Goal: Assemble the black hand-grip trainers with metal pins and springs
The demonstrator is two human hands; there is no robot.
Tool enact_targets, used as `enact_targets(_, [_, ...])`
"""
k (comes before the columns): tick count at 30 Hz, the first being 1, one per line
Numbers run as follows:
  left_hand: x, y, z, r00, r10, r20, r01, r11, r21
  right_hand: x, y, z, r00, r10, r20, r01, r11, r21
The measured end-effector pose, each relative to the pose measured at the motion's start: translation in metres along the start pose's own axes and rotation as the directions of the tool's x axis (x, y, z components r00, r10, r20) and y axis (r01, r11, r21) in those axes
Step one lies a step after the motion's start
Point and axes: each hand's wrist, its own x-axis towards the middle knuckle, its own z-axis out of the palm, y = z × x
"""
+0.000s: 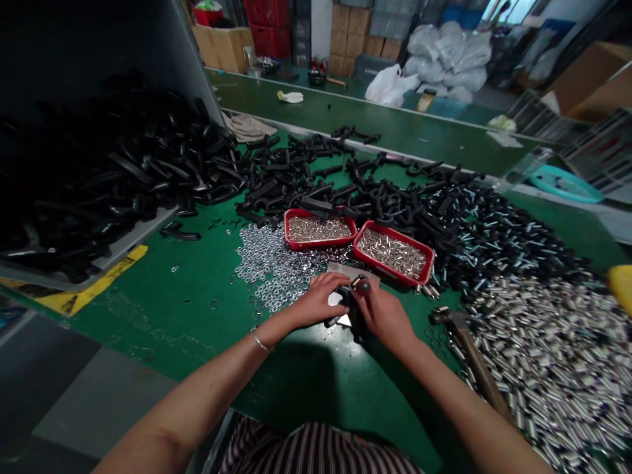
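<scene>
At the middle of the table my left hand (319, 301) is closed around a black plastic part (348, 299), its fingers curled over the far side. My right hand (388, 313) is pinched on a small dark round-ended piece (364, 288) right against that part. A bit of shiny metal shows near the fingertips, too small to name. Under and behind the hands lies a flat metal plate (353, 270). The fingers hide much of both pieces. Just beyond stand two red trays, one with tiny metal pieces (320, 228), the other with small metal pins (392, 253).
Loose metal rings (269, 266) spread left of the hands. A hammer (469, 349) lies at right beside a heap of metal sleeves (553, 355). Black-and-silver pieces (503, 230) and black plastic parts (291, 174) cover the back. A grey bin (113, 263) of black parts stands left.
</scene>
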Motion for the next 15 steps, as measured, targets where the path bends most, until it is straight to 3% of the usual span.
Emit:
enact_targets(5, [0.002, 0.005, 0.0, 0.999, -0.046, 0.007, 0.046, 0.998, 0.044, 0.019, -0.006, -0.007, 0.993, 0.1, 0.07, -0.106, 0.99, 0.089])
enact_targets(9, [-0.002, 0.006, 0.002, 0.999, -0.033, -0.02, 0.035, 0.997, 0.07, 0.008, -0.015, -0.017, 0.998, 0.051, -0.026, -0.045, 0.984, 0.175])
enact_targets(11, [-0.006, 0.006, 0.002, 1.0, -0.009, -0.026, 0.012, 0.994, 0.111, -0.006, -0.01, -0.026, 0.997, 0.079, -0.017, -0.078, 0.996, 0.045])
enact_targets(13, [-0.008, 0.007, 0.0, 0.999, 0.032, -0.02, -0.028, 0.984, 0.177, -0.02, 0.004, -0.037, 0.985, 0.129, 0.116, -0.098, 0.965, -0.243])
enact_targets(15, [-0.004, 0.009, -0.007, 0.996, 0.087, -0.023, -0.08, 0.971, 0.224, -0.032, 0.025, -0.048, 0.935, 0.23, 0.27, -0.081, 0.878, -0.471])
